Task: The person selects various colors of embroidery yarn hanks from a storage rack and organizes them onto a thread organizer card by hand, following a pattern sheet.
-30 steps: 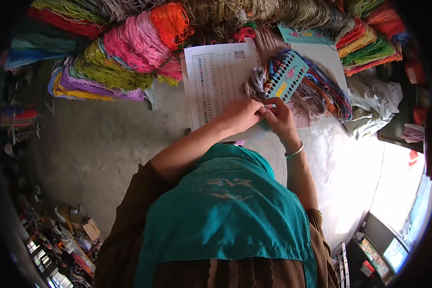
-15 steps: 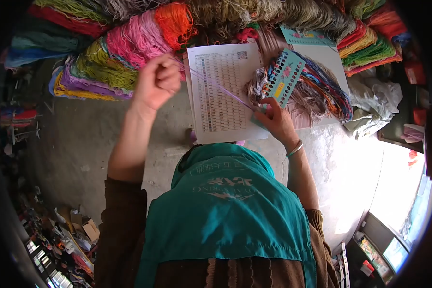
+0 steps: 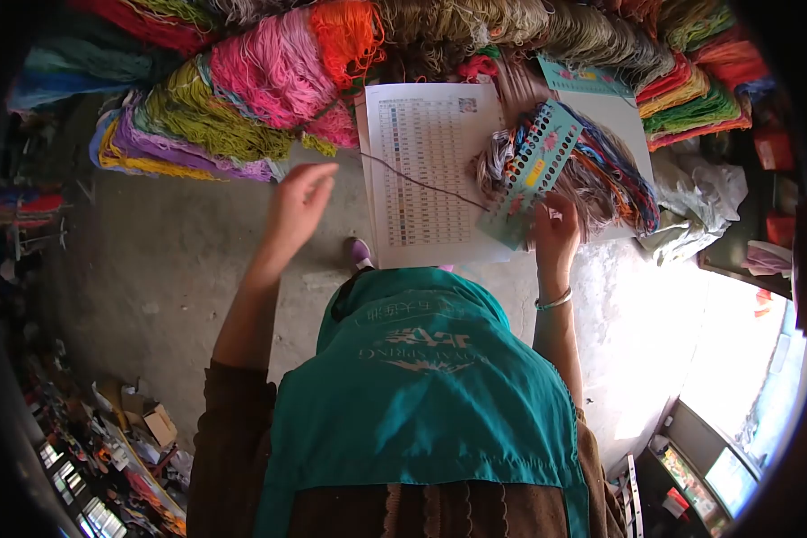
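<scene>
A dark purple thread (image 3: 421, 184) lies slack across a printed chart sheet (image 3: 421, 238), running to a teal punched thread card (image 3: 547, 148). My left hand (image 3: 298, 211) is just left of the sheet, over the floor. Its fingers are loosely bent and apart from the thread's near end, and I see nothing in them. My right hand (image 3: 558, 229), with a bracelet at the wrist, has its bent fingers closed at the lower right edge of the card. The fingertips are partly hidden. Beside the card lies a bundle of mixed-colour threads (image 3: 614, 166).
Thick hanks of pink yarn (image 3: 273, 67), orange yarn (image 3: 345, 40), green yarn (image 3: 193, 117) and brown yarn (image 3: 457, 22) line the back. Another teal card (image 3: 587, 76) lies behind. Clear plastic bags (image 3: 704, 193) sit at right. Concrete floor (image 3: 179, 269) shows below.
My left hand has come down and let go of the thread, which was stretched taut and now lies slack. My right hand has moved right, from the thread to the card's edge.
</scene>
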